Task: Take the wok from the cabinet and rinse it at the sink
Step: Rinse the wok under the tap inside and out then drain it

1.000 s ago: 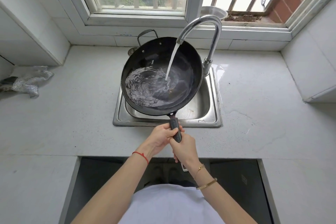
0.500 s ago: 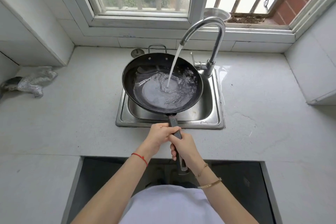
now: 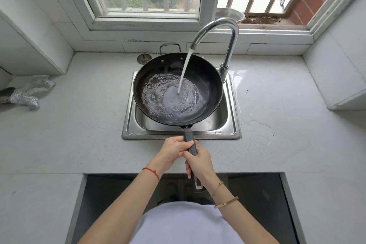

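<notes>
At frame centre, left hand (image 3: 172,150) and right hand (image 3: 200,161) together grip the handle of the wok (image 3: 208,93) over the sink (image 3: 230,125) while the faucet (image 3: 227,31) runs.

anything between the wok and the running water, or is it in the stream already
Nothing visible stands in the way. The wok, held over the sink by the left hand and right hand on its handle, already catches the faucet stream.

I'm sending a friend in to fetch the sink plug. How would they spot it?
Start at the steel sink under the window, where the black wok sits beneath the running tap. The plug lies on the counter behind the sink's far left corner: a small round metal disc, flat, beside the wok's loop handle.
</notes>
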The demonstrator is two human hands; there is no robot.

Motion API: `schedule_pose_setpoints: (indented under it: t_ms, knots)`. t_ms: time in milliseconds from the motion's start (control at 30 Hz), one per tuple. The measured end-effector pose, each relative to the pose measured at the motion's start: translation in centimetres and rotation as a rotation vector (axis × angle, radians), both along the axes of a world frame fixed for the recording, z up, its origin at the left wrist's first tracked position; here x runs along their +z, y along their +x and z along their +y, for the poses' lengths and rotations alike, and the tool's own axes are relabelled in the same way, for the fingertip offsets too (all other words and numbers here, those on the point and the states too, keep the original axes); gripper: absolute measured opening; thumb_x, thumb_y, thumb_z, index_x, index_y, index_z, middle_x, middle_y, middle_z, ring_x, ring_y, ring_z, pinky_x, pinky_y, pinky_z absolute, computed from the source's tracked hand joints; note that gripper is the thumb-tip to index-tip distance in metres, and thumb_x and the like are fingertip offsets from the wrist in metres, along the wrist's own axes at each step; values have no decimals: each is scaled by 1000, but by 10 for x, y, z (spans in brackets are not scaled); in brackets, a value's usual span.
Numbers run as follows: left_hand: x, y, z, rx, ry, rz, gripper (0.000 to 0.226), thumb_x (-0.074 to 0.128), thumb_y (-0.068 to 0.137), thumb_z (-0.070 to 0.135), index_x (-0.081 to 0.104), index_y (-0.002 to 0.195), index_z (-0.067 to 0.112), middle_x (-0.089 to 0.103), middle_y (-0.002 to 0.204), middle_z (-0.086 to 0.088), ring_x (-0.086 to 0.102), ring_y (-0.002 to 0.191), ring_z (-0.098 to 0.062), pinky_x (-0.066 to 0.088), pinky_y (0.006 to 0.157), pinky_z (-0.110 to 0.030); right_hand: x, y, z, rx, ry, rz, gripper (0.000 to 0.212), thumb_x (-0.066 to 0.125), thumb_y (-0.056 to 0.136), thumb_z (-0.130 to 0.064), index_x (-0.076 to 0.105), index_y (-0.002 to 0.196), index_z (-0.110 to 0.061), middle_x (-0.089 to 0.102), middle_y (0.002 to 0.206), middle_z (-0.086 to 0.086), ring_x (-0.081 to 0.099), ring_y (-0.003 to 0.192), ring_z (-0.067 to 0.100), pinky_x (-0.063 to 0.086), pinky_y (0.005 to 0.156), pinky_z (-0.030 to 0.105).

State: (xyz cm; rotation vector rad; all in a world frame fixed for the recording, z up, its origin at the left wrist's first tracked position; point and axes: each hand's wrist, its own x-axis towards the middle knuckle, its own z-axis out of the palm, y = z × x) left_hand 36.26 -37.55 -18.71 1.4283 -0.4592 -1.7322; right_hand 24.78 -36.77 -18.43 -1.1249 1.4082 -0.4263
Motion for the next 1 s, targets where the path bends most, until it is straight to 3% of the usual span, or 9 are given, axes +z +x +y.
schedule_pose_setpoints:
  t_ms: [100,200,300,367,533,733,867,1000]
  knots:
    - [-4,0,2,14,-19,-76,11,64,88,-3,72,91,3,75,85,-12,73,74,-15,57,68,-22,0,-1,0,11,31,-45,14,56,94,-10,61,85,-1,55,48,5,51,34,16,44,35,25]
    - [-8,0,4,41,-21,-158,7,70,84,-1,74,88,4,74,91,-20,69,86,-26,55,87,-39,-1,-2,0,25,75,-79,15,55,96,-11,59,84,-3,55,51,6,50,36,16,45,36,26]
    - [-10,-3,6,65,-17,-216,9,72,83,2,74,90,-2,73,90,-21,67,85,-28,53,92,-46,-1,-2,-1,43,113,-109,17,54,97,-10,58,82,-4,54,49,4,49,36,16,44,36,25]
    - [-11,-2,7,77,-10,-224,13,72,83,3,74,93,-4,73,87,-20,66,83,-27,55,88,-44,0,-2,-1,43,134,-113,17,53,97,-10,57,80,-5,54,48,2,49,36,15,43,36,25]
    - [-12,1,9,88,13,-82,16,64,89,-1,71,103,-6,73,84,-12,70,70,-14,55,64,-19,1,2,0,71,63,-16,10,54,95,-11,59,88,-7,56,50,4,51,35,13,45,36,23]
    - [-21,-2,12,81,-1,111,16,55,92,-7,69,97,1,74,87,-9,72,81,-18,59,75,-25,-10,-1,8,72,-14,78,12,57,91,-12,61,89,-1,56,49,6,52,33,14,45,36,25]
    - [-26,1,8,54,3,65,16,56,91,-7,67,101,-2,72,93,-15,72,82,-19,58,74,-23,-17,3,6,42,0,72,20,58,92,-15,62,92,5,55,46,5,51,31,14,44,34,25]
    - [-36,13,9,23,28,22,17,58,90,-8,66,104,-5,74,89,-13,73,77,-15,58,72,-21,-27,15,11,23,20,56,15,57,92,-14,61,86,-1,55,46,6,51,31,15,43,34,25]
